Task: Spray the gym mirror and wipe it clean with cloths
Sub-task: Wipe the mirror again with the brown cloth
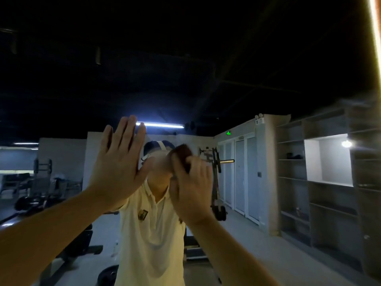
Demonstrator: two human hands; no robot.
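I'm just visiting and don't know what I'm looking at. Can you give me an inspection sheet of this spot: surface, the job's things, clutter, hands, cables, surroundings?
Surface: mirror, reflecting a dim gym and the person in a pale shirt.
Job's things: dark reddish cloth bunched against the glass; no spray bottle seen.
Clutter: nothing seen.
Hands: left hand flat, fingers straight, at the glass; right hand gripping the cloth.
Cables: nothing seen.
Surroundings: in reflection, weight machines on the left, shelves on the right, doors, and a lit tube light.
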